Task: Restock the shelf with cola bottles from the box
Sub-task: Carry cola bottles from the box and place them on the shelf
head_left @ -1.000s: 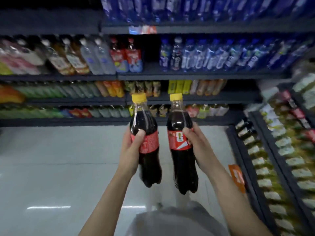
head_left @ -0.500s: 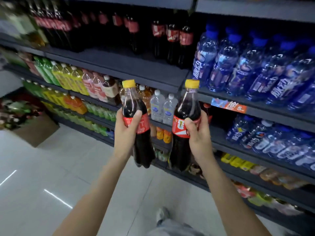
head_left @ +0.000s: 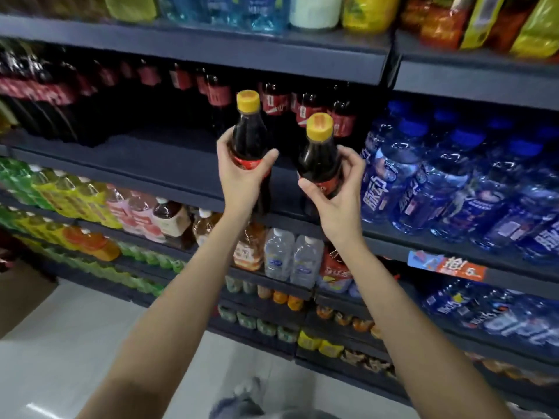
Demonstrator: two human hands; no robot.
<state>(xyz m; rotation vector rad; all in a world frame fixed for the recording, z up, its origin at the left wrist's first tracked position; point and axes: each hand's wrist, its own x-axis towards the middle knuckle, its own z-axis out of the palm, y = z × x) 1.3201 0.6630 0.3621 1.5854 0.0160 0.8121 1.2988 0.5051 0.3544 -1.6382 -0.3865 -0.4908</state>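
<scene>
I hold two dark cola bottles with yellow caps and red labels, upright, at the front edge of the dark cola shelf [head_left: 145, 158]. My left hand [head_left: 242, 179] grips the left cola bottle [head_left: 249, 137] around its label. My right hand [head_left: 338, 198] grips the right cola bottle [head_left: 319, 158] the same way. Behind them, cola bottles [head_left: 305, 110] with red labels stand at the back of that shelf, and more fill its left end [head_left: 39, 89]. The shelf board in front of the rear bottles is bare. The box lies outside the view.
Blue water bottles [head_left: 447, 176] crowd the same shelf level to the right. Green, yellow and pink drinks [head_left: 78, 198] line the shelf below, with small clear bottles [head_left: 290, 258] under my hands. A brown cardboard box [head_left: 21, 294] stands on the floor at far left. Packaged goods fill the top shelf.
Both hands have lifted the two bottles up and forward to the cola shelf's front edge. The view has moved closer to the shelves and tilted upward.
</scene>
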